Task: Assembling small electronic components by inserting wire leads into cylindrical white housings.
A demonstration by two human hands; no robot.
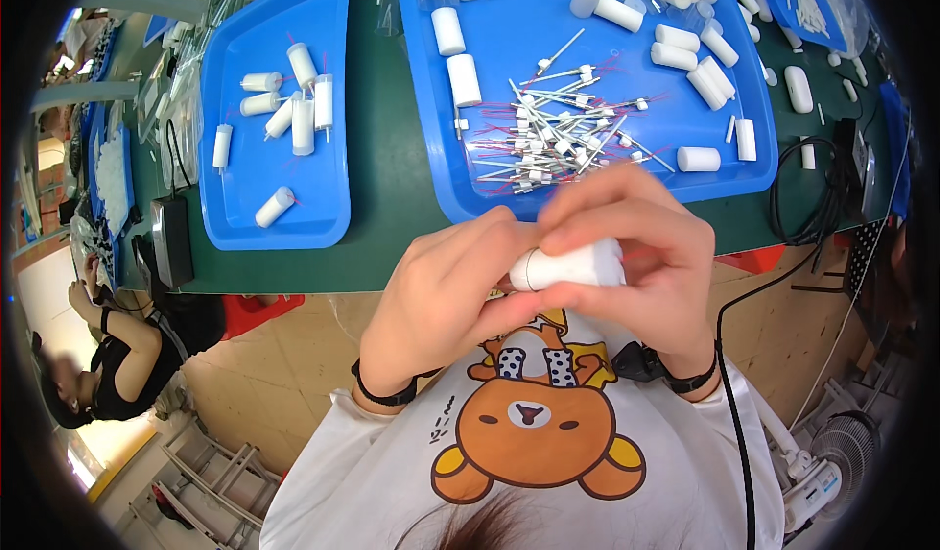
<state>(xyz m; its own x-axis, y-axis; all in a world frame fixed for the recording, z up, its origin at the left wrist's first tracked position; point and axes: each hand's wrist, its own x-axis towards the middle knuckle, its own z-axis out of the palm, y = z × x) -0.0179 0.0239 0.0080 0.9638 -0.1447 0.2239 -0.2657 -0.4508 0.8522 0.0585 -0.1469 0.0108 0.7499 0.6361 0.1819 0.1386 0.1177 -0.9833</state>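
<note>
Between my two hands, in front of my chest, lies a white plastic cylinder, roughly level, with a thin seam near its left end. My left hand is closed on that left end. Thumb and fingers of my right hand pinch the body and its right end, where a bit of red wire shows. Just beyond my hands, a large blue tray holds a pile of thin metal rods with white collars and red wires. White cylinders lie around that pile.
A smaller blue tray at left carries several white cylinders with wires. A black box stands on the green table's left edge. Black cable coils at right and hangs down. Another person sits at left; a fan stands lower right.
</note>
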